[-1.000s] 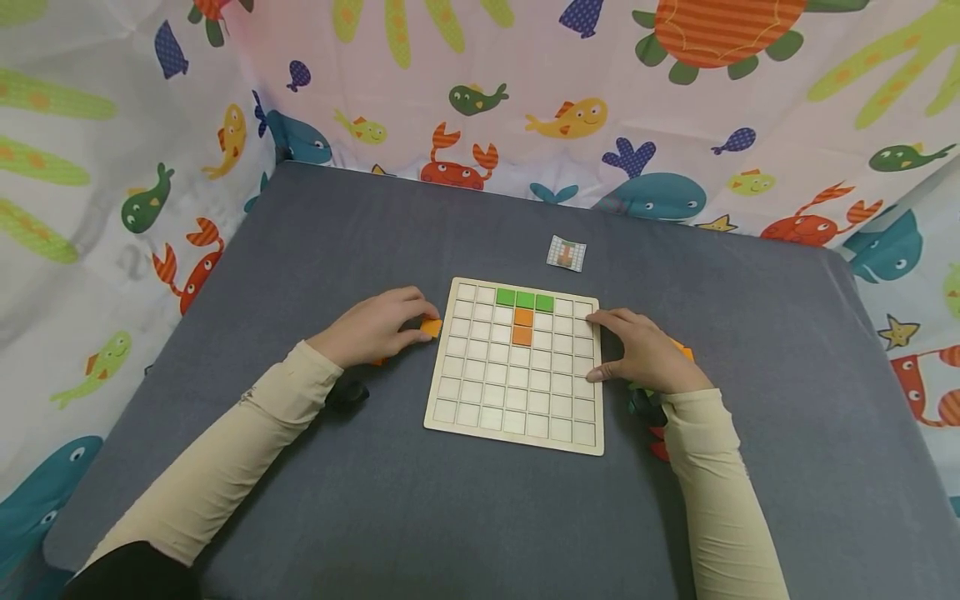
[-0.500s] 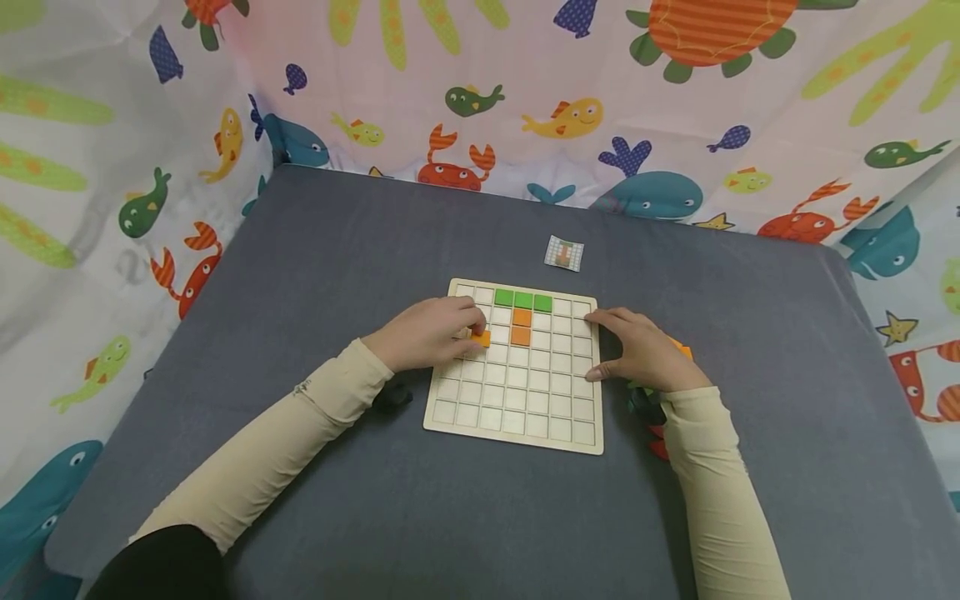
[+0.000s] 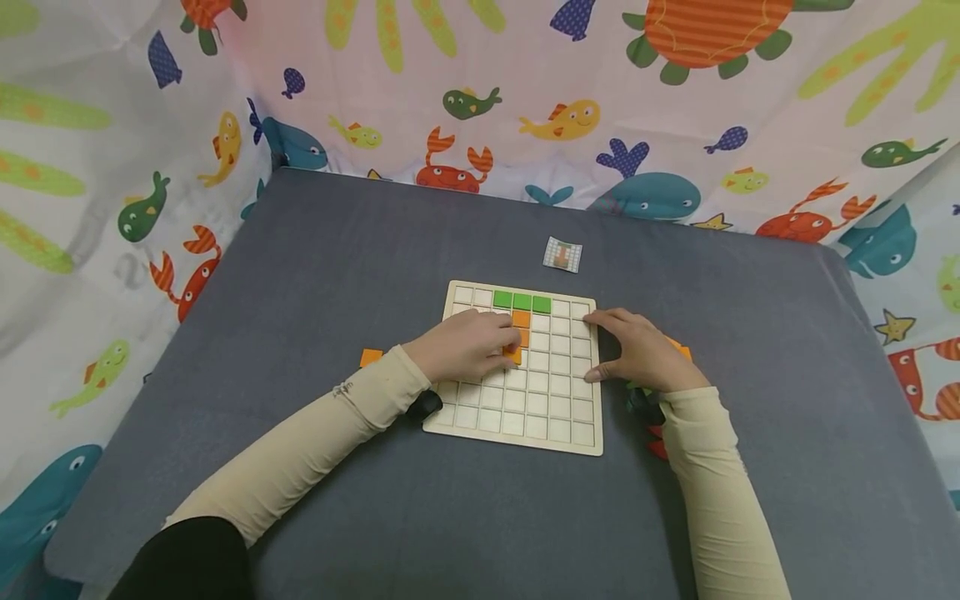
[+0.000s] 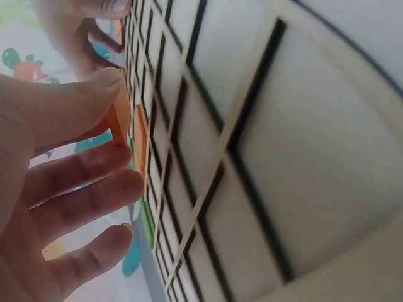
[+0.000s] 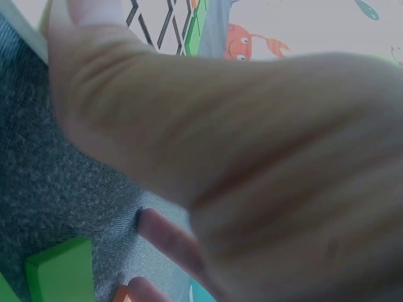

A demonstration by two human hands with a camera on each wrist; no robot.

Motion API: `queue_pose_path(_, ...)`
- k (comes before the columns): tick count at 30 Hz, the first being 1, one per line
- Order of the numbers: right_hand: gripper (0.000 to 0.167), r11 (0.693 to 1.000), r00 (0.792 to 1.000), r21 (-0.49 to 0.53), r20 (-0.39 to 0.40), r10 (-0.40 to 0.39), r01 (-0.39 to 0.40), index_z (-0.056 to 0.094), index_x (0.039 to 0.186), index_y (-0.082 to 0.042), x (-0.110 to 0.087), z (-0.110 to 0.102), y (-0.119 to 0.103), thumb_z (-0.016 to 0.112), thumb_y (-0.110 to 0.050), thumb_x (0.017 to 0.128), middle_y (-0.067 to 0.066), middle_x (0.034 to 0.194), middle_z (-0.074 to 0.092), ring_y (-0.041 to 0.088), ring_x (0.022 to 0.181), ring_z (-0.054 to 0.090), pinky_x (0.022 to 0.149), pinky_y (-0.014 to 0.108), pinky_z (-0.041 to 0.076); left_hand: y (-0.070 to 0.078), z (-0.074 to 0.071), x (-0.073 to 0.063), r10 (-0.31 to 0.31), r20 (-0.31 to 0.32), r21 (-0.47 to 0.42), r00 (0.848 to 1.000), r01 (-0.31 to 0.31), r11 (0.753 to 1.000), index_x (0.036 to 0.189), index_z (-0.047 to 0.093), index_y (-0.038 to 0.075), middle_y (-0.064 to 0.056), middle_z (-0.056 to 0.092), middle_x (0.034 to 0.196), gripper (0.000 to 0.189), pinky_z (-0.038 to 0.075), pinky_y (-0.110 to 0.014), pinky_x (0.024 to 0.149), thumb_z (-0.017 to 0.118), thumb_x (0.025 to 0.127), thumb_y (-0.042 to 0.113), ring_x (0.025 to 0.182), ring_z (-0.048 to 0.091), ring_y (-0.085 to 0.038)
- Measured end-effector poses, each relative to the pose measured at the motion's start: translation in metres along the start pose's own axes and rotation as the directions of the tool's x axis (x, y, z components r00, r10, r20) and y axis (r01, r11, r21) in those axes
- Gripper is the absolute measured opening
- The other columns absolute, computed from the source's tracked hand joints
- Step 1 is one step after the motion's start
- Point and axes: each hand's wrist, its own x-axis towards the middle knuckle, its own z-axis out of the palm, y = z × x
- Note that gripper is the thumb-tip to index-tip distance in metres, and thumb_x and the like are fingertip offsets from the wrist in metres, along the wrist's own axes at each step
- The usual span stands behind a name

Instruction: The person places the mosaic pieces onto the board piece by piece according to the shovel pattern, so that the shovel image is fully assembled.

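Left hand and right hand are both at work before me: the left has thumb and index finger clamped on one small tile, while the right keeps its thumb and index finger spread apart, their tips touching the board's right edge. Around the far side hangs a creased cloth, printed with striped crabs, whales and fish. Below it spreads the tabletop, covered in grey, finely woven fabric. Wrinkled cream sleeves cover my forearms. Between my hands lies the board, pale, flat and nearly square with rounded corners, its raised ribs dividing it into square cells. Beyond its far edge rests a little printed card. Flat square pieces come last: three green tiles sit in a row along the far side of the board, and seated orange tiles run down from the middle one. Left of the board, near my sleeve, lies a loose orange tile; by my right palm is a thick, smooth-faced green block. The pinched orange tile is tilted between my left thumb and index finger, over the board and just below the seated orange ones; I can't tell whether it touches the wood.
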Motion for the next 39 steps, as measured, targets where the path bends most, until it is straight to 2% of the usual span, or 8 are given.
queue_pose_path(3,0.093,1.000,1.000,0.001,0.000,0.003,-0.003,0.045,0.141,-0.009,0.000,0.001,0.000,0.087,-0.041,0.065,0.018,0.139,0.044,0.041,0.128,0.038,0.104,0.058,0.032,0.001,0.003,0.001,0.007,0.014,-0.005,1.000,-0.007,1.000,0.092,0.063,0.016,0.003,0.058,0.088,0.014,0.045,-0.030,0.069,0.065,0.093,0.030,0.073,0.052,-0.010)
queue_pose_path(22,0.091,1.000,1.000,0.002,-0.012,0.000,0.000,0.045,0.141,-0.008,-0.001,-0.002,-0.002,0.088,-0.036,0.065,0.018,0.138,0.044,0.040,0.128,0.038,0.104,0.057,0.033,0.003,0.009,0.007,-0.016,-0.017,-0.046,1.000,0.015,0.999,0.097,0.064,0.015,0.000,0.055,0.092,0.015,0.044,-0.029,0.072,0.068,0.090,0.028,0.081,0.050,-0.014)
queue_pose_path(29,0.091,1.000,1.000,-0.002,-0.015,-0.007,0.007,0.045,0.141,-0.008,-0.001,0.000,0.000,0.088,-0.037,0.065,0.018,0.137,0.045,0.040,0.127,0.039,0.103,0.057,0.033,0.002,0.010,0.009,-0.039,0.002,-0.091,0.999,0.039,0.995,0.102,0.066,0.019,0.001,0.054,0.096,0.019,0.044,-0.028,0.074,0.068,0.088,0.033,0.085,0.049,-0.013)
queue_pose_path(35,0.091,1.000,1.000,-0.004,-0.022,-0.005,0.005,0.045,0.141,-0.009,0.000,0.001,0.001,0.088,-0.037,0.065,0.018,0.136,0.046,0.039,0.126,0.040,0.103,0.056,0.035,0.003,0.011,0.011,-0.061,0.041,-0.189,0.997,0.068,0.980,0.102,0.065,0.015,0.001,0.058,0.098,0.018,0.045,-0.028,0.080,0.067,0.090,0.028,0.087,0.051,-0.012)
queue_pose_path(39,0.091,1.000,1.000,-0.001,-0.021,-0.008,0.008,0.046,0.141,-0.009,-0.001,0.001,0.001,0.088,-0.037,0.065,0.018,0.136,0.046,0.039,0.126,0.040,0.103,0.056,0.035,0.003,0.011,0.012,-0.077,0.068,-0.210,0.995,0.090,0.974,0.103,0.064,0.014,0.001,0.058,0.100,0.018,0.045,-0.026,0.081,0.066,0.091,0.027,0.087,0.052,-0.011)
